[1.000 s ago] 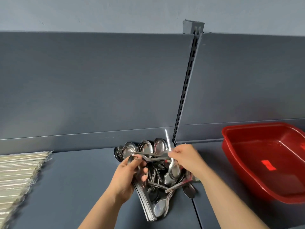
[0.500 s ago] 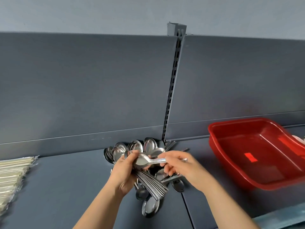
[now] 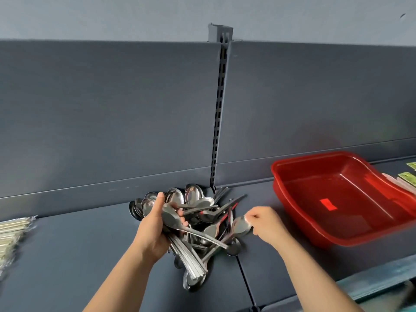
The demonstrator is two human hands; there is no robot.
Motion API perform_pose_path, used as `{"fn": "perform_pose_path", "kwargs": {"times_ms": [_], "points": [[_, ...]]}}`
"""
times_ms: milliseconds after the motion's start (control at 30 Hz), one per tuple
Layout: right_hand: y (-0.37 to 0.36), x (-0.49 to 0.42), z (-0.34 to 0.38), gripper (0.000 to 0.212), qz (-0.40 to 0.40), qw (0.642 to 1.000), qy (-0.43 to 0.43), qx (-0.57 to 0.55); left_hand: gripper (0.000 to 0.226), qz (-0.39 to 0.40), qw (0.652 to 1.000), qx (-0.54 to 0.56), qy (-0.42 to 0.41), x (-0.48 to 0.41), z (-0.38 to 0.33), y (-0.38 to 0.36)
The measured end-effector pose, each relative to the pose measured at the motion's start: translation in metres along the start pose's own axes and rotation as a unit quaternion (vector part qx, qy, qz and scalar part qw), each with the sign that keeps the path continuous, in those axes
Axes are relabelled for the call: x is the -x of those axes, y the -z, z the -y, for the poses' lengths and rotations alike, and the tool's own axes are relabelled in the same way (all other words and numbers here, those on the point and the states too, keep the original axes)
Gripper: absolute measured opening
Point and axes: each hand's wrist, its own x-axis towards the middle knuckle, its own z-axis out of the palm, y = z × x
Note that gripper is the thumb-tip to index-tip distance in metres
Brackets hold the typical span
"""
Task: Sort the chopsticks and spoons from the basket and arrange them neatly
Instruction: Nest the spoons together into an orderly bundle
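Spoon (image 3: 241, 226) at right edge of pile (image 3: 202, 212): right hand (image 3: 266, 224) fingers pinch its bowl, handle apparently running left toward 1 stack (image 3: 189, 260) gripped by left hand (image 3: 150, 228).

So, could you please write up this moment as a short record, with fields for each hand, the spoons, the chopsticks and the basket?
Left hand: grips a stacked bundle of spoons, handles pointing toward the camera
Right hand: pinches the bowl of a single spoon at the pile's right edge
Loose spoons: tangled pile on the shelf, against the back panel
Chopsticks: wrapped, laid side by side at far left
Red basket: on the shelf, right of the pile
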Motion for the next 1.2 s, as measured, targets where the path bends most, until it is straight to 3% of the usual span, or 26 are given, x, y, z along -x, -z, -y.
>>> {"fn": "perform_pose_path", "kwargs": {"times_ms": [133,333,433,600,767,967,1067,1200], "points": [[0.022,-0.001,0.017,0.022,0.004,0.992,0.051,-0.118,0.052,0.024,1.0,-0.007,0.018,0.001,-0.002,0.004],[0.014,0.014,0.06,0.02,0.186,0.952,0.126,-0.205,0.054,0.108,0.982,-0.123,0.097,0.01,0.007,-0.009],[-0.007,0.02,0.074,0.012,0.236,0.936,0.13,-0.227,0.06,0.141,0.97,-0.138,0.138,0.015,0.016,-0.014],[-0.035,0.024,0.082,0.007,0.242,0.934,0.118,-0.235,0.076,0.112,0.974,-0.165,0.103,0.02,0.023,-0.02],[-0.048,0.03,0.086,0.029,0.233,0.935,0.115,-0.241,0.09,0.081,0.977,-0.183,0.066,0.025,0.02,-0.015],[-0.062,0.037,0.098,0.018,0.226,0.932,0.12,-0.257,0.088,0.164,0.971,-0.156,0.08,0.031,0.01,-0.004],[-0.069,0.039,0.103,0.016,0.201,0.943,0.096,-0.246,0.061,0.19,0.968,-0.14,0.091,0.036,0.002,0.002],[-0.063,0.044,0.104,0.015,0.13,0.961,0.085,-0.231,0.043,0.122,0.978,-0.154,0.075,0.041,-0.001,0.012]]}}
